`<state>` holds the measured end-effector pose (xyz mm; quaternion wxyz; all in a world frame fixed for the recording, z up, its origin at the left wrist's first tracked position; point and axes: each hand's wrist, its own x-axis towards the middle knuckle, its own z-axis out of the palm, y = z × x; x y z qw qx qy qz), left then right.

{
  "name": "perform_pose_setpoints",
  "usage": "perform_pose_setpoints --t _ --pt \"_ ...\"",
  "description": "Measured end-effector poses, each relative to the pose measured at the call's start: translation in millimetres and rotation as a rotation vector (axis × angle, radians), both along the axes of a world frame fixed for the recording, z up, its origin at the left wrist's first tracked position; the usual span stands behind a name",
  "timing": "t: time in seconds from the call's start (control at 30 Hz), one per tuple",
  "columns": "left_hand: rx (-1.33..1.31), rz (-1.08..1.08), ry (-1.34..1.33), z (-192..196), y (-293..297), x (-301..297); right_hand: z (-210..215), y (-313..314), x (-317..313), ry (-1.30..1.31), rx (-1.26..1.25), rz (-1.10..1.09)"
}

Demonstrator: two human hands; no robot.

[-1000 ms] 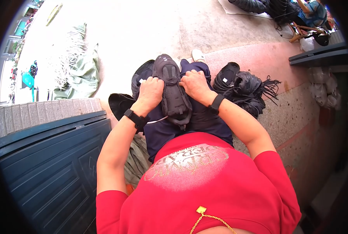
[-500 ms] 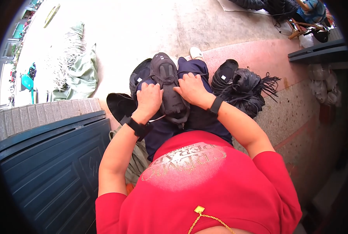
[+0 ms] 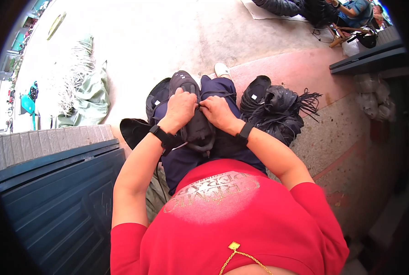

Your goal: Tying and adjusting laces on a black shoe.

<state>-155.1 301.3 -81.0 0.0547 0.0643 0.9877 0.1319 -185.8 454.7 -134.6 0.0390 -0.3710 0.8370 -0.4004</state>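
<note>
A dark grey sneaker [image 3: 198, 131] lies across my lap, its toe pointing away from me and its heel toward my shirt. My left hand [image 3: 180, 110] is closed over the sneaker's middle, covering much of the lacing. From the other side my right hand [image 3: 219, 112] pinches with thumb and fingers, and its tips meet the left hand's above the tongue. Both seem to grip the dark shoelace; only a scrap of it shows between the fingertips.
Black shoes [image 3: 256, 94] and a heap of black laces [image 3: 282, 107] lie to my right. Another black shoe [image 3: 134, 132] rests at left, near a blue panelled door [image 3: 60, 197]. Ahead, pale laces lie on a green sack [image 3: 92, 98]. A person [image 3: 356, 11] sits at far right.
My hands were fists apart at the sneaker's two sides; they have come together over its lacing, fingertips meeting. The view has shifted slightly.
</note>
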Motion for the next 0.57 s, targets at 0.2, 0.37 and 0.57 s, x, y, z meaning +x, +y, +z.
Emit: perform_pose_setpoints --t 0.2,0.37,0.57 --pt "0.695 0.419 -0.169 -8 -20 -11 13 -4 -2 0.343 0.148 0.146" --pt "1.153 0.655 -0.350 33 -17 -35 28 -6 -15 0.547 0.399 0.371" --pt "1.097 0.637 -0.474 27 -17 -54 76 -1 -3 -0.025 -0.341 0.184"
